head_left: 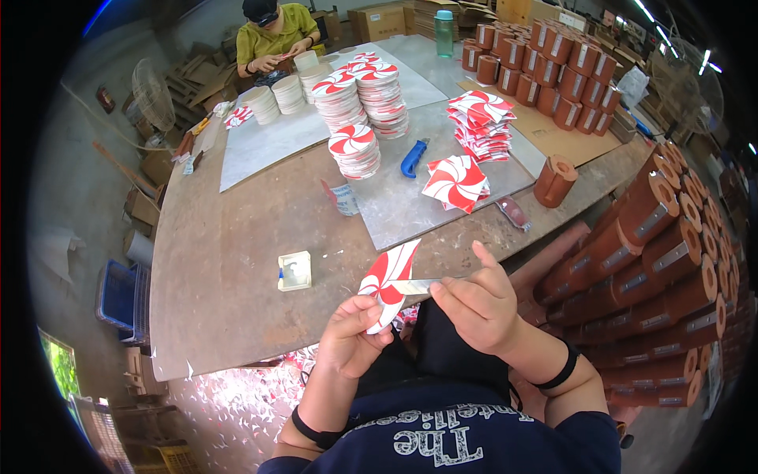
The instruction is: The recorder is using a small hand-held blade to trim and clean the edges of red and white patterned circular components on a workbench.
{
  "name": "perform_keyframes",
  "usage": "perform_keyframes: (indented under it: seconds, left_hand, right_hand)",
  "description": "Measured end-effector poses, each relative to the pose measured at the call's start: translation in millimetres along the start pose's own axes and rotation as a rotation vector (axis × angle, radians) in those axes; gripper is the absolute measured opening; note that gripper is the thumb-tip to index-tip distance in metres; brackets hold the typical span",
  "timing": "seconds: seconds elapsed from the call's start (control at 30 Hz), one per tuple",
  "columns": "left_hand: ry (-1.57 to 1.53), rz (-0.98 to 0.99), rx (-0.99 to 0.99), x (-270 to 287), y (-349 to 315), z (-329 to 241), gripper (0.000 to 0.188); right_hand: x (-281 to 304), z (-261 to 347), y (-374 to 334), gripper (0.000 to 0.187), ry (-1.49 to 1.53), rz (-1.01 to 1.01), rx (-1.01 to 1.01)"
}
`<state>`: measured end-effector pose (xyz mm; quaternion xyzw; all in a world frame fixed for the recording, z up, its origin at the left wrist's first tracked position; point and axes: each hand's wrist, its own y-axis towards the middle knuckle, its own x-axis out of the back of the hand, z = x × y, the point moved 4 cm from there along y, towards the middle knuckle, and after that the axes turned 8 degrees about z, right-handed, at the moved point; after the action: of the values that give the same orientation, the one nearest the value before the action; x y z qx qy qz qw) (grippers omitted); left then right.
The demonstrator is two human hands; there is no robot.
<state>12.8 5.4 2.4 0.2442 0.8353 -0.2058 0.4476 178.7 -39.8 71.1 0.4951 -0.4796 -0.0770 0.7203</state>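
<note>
I am holding a red-and-white pinwheel sheet [387, 280] up over the near edge of the surface [229, 284]. The fingers of my left hand [354, 336] are pinching its lower edge, and the fingers of my right hand [478, 304] are gripping a thin, pale blade-like strip [418, 286] pressed against the sheet's right side. A black band is sitting on each of my wrists.

Just left of the sheet a small square pale-yellow box [294, 271] is lying on the bare brown surface. To my right, brown paper rolls with grey rectangular labels [671, 261] are lying stacked on their sides in rows.

Farther in, on a grey slab [395, 209], a loose pile of square pinwheel sheets [455, 182] is lying, with a blue-handled cutter [412, 158] just to its left and a round stack of pinwheel discs [354, 150] beyond that. One brown roll [555, 180] is standing alone near the slab's right edge.

Farther still, taller disc stacks [363, 99] and another pile of square sheets [480, 122] are standing, and many upright brown rolls [553, 71] are crowding a cardboard sheet at far right. A teal bottle [444, 33] is standing behind them. At the far left end, another person in a yellow shirt [272, 38] is working beside plain white disc stacks [276, 95], with cardboard cartons [379, 22] behind.
</note>
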Motion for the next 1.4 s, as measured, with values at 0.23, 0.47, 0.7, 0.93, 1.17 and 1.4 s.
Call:
perform_keyframes:
  seconds: [0.23, 0.47, 0.7, 0.93, 1.17, 1.4]
  left_hand:
    - [0.001, 0.037, 0.004, -2.4, 0.1, -0.5, 0.008]
    - [-0.007, 0.075, 0.015, -1.1, -2.0, 0.7, 0.008]
    - [-0.015, 0.109, 0.015, -2.4, -2.0, -0.3, 0.009]
    - [-0.015, 0.151, 0.019, -7.3, -1.9, -1.7, 0.007]
    - [0.038, 0.215, 0.027, -5.0, -2.7, -2.2, 0.008]
    - [0.096, 0.29, 0.057, -5.3, -3.7, -4.0, 0.011]
  right_hand:
    - [-1.2, -1.5, 0.9, 0.023, -0.072, -0.017, 0.057]
    - [-5.6, -13.4, -3.0, 0.024, -0.057, -0.002, 0.004]
    - [2.3, -1.6, 0.6, 0.023, -0.056, -0.02, 0.015]
    - [0.8, -7.6, -0.8, 0.024, -0.032, -0.008, -0.034]
    - [1.3, -10.0, -2.8, 0.025, -0.02, -0.033, -0.031]
    - [5.8, -7.4, -2.5, 0.023, 0.043, -0.02, -0.095]
